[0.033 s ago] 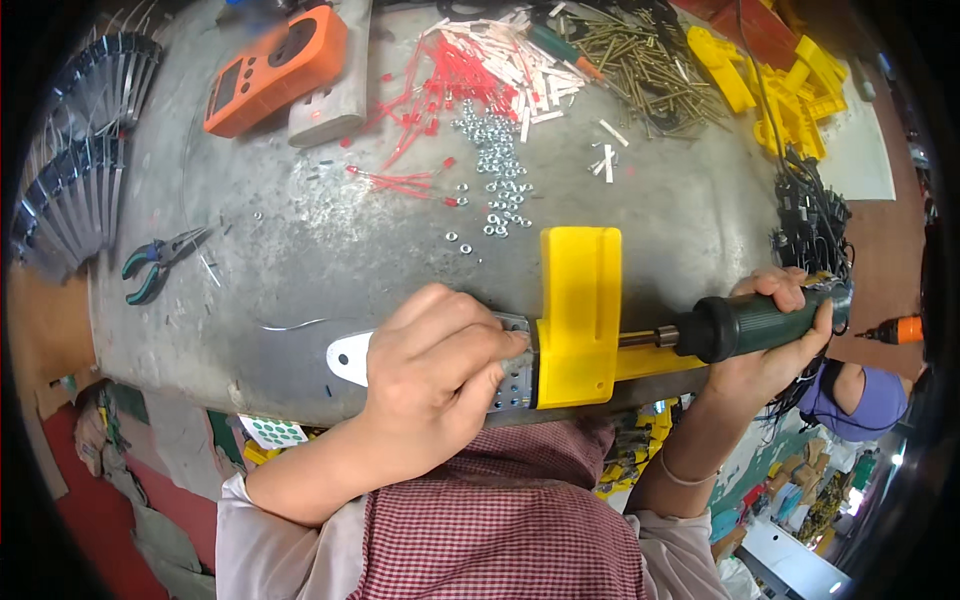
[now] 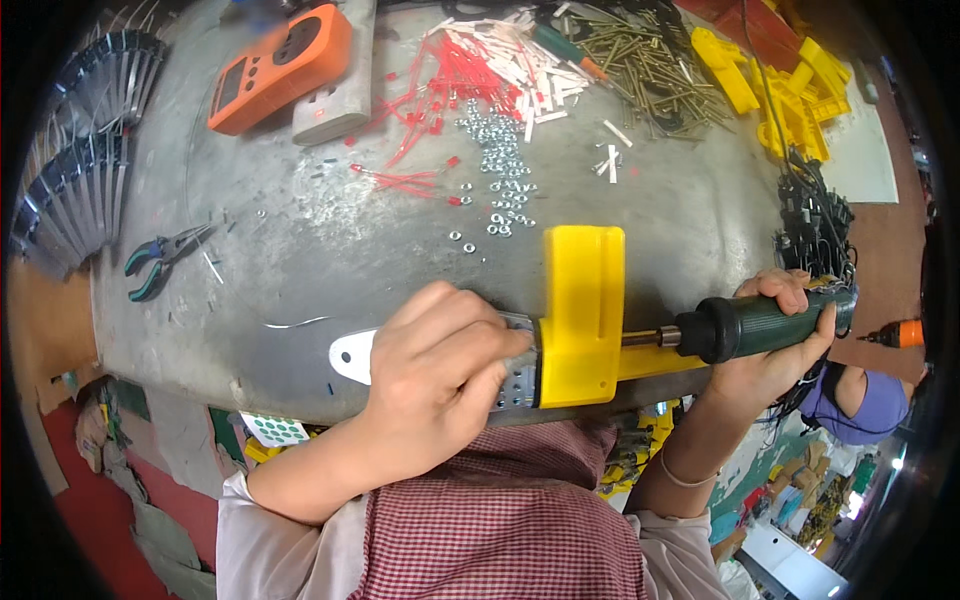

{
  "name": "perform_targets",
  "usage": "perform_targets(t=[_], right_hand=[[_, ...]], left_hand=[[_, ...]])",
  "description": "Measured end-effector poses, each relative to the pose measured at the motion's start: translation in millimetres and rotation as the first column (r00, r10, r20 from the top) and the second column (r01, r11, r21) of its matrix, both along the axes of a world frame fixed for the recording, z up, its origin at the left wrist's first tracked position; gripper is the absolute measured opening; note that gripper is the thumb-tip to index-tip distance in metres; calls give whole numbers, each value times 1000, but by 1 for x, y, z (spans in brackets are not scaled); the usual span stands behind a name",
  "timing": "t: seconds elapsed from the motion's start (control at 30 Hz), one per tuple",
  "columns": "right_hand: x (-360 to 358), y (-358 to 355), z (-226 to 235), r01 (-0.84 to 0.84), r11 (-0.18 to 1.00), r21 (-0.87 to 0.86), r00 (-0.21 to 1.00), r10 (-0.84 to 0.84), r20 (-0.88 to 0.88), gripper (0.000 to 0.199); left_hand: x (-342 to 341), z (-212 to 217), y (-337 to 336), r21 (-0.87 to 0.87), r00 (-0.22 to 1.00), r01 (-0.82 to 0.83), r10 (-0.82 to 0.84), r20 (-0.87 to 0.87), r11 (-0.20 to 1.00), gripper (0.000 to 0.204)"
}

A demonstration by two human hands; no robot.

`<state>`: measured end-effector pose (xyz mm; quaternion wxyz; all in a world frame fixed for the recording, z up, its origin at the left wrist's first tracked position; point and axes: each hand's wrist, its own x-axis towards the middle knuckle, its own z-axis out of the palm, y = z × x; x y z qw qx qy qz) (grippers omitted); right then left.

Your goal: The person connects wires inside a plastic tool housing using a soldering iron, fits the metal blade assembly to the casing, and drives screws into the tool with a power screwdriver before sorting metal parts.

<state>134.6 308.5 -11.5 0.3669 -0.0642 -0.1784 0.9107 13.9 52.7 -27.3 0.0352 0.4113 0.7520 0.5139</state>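
Observation:
My left hand (image 2: pixel 435 385) is closed around a flat metal part whose white rounded tip (image 2: pixel 350 357) sticks out to the left and whose perforated end (image 2: pixel 518 385) shows on the right. That end meets a yellow plastic housing (image 2: pixel 583 320) standing across it at the table's front edge. With my right hand (image 2: pixel 765 375) I grip a dark green electric screwdriver (image 2: pixel 765 325), lying level. Its long bit (image 2: pixel 645 338) reaches left to the yellow housing; the bit's tip is hidden there. My left fingertips press near the joint between metal and housing.
Hex nuts (image 2: pixel 505 165), red-wired parts (image 2: pixel 470 75), white strips (image 2: pixel 550 80) and long screws (image 2: pixel 650 60) lie in heaps behind. Pliers (image 2: pixel 160 260) rest at left, an orange multimeter (image 2: pixel 280 70) behind them. Yellow parts (image 2: pixel 800 100) and black cables (image 2: pixel 815 210) sit at right.

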Motion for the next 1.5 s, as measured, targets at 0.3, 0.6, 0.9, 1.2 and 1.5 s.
perform_targets(t=[0.3, 0.6, 0.9, 1.2, 1.5], right_hand=[[22, -1, 7, 74, 990, 119, 992, -62, -108, 34], [29, -28, -3, 227, 974, 4, 973, -227, -42, 28], [37, -26, -6, 227, 973, 33, 974, -227, 0, 34], [41, -26, -7, 196, 973, 124, 980, -198, 4, 34], [42, -24, -13, 175, 975, 139, 984, -179, 19, 34]], left_hand=[[4, 3, -7, -145, 979, -1, -29, -202, 989, 40], [9, -4, -6, -275, 951, 49, -128, -281, 960, 65], [-10, 20, -13, -217, 999, 28, -21, 36, 976, 59], [-57, 20, 13, -621, 603, -207, -401, -689, 756, 8], [12, 18, -20, -221, 985, 70, -103, -140, 973, 17]])
